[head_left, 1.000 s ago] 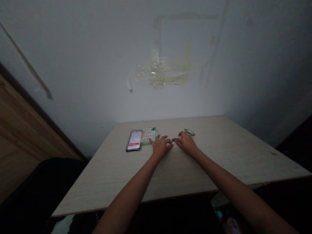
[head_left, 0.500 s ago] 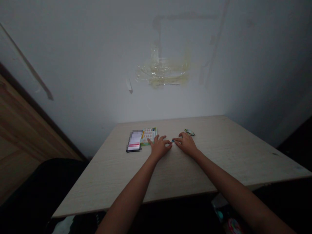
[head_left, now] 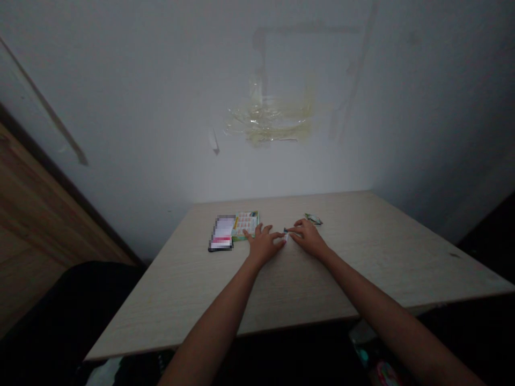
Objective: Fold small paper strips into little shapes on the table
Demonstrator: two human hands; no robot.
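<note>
Small strip (head_left: 286, 236) pinched in L hand (head_left: 264, 244) & R hand (head_left: 308, 236), well back from front table edge (head_left: 301, 324).

Your one camera rides on your head, above the near edge of the table (head_left: 169, 289), facing forward and down. It stands far enough back to cover nearly the whole tabletop, your left hand (head_left: 263, 245) and right hand (head_left: 309, 237) over it, and the wall (head_left: 161, 107) behind it.

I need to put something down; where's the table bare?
Widest: the table right of the right arm, bar a dark mark. Also left of the phone-like item, and between the arms toward the near edge. Crowded: around the left hand and right hand, with the small piece, booklet and packet.
</note>
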